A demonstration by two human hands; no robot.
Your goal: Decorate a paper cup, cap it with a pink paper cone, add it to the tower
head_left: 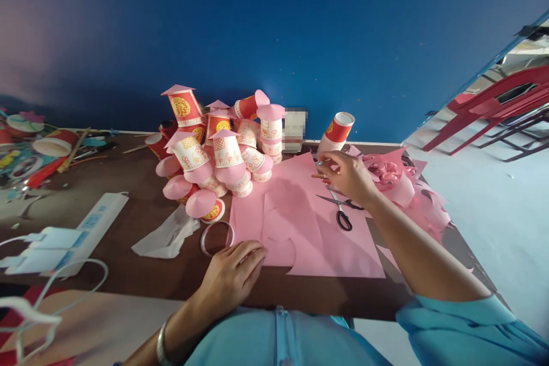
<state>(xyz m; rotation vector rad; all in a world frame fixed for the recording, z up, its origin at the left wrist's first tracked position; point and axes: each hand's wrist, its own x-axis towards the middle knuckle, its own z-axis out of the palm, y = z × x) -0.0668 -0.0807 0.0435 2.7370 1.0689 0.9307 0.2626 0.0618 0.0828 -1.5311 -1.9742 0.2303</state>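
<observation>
My left hand [235,271] lies with its fingers flat on the near left edge of the pink paper sheets [343,257], holding nothing. Just beyond it is a thin ring [202,240], perhaps a tape roll. My right hand [349,174] is over the far part of the sheets, thumb and fingers pinched around something small that I cannot make out. Black-handled scissors [338,203] lie spread on the paper below that hand. Behind it stands a red and white paper cup [337,131]. Faint circle outlines show on the top sheet.
Stacked paper cups with pink cone tops [189,157] crowd the table's back left. Pink paper scraps [403,183] heap at the right edge. A crumpled white sheet [165,234] and a power strip [96,229] with cables lie left. A blue wall [274,28] rises behind.
</observation>
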